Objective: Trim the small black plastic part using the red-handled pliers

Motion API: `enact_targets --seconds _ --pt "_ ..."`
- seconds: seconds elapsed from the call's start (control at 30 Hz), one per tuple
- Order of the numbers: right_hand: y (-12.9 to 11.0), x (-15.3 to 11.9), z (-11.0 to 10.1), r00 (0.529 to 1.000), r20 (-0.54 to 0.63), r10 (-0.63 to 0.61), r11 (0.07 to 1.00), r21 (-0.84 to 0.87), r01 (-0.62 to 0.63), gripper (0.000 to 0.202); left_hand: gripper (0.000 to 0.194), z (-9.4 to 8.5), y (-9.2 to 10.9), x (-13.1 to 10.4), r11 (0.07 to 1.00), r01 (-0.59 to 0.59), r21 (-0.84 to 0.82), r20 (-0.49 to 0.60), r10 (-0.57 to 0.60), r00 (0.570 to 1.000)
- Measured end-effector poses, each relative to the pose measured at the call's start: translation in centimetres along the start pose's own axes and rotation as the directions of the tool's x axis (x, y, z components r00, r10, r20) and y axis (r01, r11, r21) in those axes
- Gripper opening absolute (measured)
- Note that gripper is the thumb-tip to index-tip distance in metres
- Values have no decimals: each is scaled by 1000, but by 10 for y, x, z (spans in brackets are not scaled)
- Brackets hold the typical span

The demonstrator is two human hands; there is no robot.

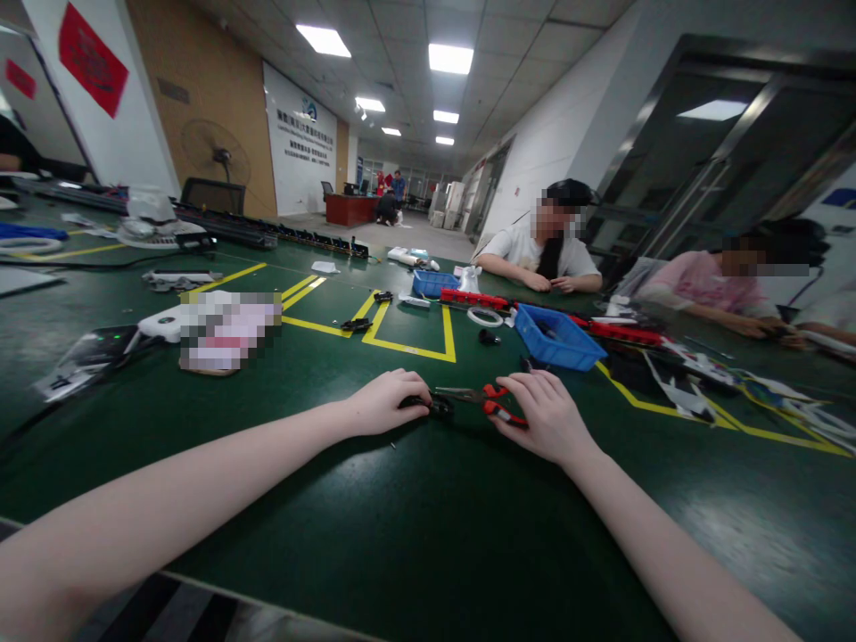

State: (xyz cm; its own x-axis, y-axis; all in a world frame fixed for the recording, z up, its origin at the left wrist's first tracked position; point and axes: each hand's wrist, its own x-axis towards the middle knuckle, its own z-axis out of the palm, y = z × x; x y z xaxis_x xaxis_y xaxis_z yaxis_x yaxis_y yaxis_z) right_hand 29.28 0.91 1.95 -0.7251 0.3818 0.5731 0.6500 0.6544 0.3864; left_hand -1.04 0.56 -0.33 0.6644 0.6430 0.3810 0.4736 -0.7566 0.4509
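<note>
My left hand (393, 401) is closed around a small black part (438, 406), its far end poking out past my fingertips to the right. In my right hand (548, 415) are long-nose pliers (487, 395) with red and black handles, which my fingers grip. The pliers' thin metal jaws point left, reaching close to the black part. Whether the jaws touch it I cannot tell. A tiny pale bit (393, 445) lies on the green table (374, 535) just below my left hand.
Beyond my hands stands a blue bin (558, 339) with parts inside; a smaller blue bin (434, 283) is farther back. Small black parts (357, 325) and a white ring (484, 317) lie between yellow tape lines. A phone (231, 334) rests at left. People sit across the table.
</note>
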Motion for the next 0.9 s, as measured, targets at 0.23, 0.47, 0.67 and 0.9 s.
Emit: enact_targets --seconds 0.23,0.47,0.67,0.9 --pt "-14 4 4 993 22 117 992 43 -118 39 12 -2 2 1 1000 -10 -1 15 10 1000" --pt "-15 5 6 983 63 171 985 22 -173 41 14 -1 2 3 997 -3 -82 -4 3 1000" --pt "-18 7 1 991 65 120 993 0 -121 39 14 -2 4 2 981 -27 -194 -15 24 1000" --pt "-20 8 -2 996 34 88 996 -7 -88 40 11 -1 4 1 969 -45 -242 -45 35 998"
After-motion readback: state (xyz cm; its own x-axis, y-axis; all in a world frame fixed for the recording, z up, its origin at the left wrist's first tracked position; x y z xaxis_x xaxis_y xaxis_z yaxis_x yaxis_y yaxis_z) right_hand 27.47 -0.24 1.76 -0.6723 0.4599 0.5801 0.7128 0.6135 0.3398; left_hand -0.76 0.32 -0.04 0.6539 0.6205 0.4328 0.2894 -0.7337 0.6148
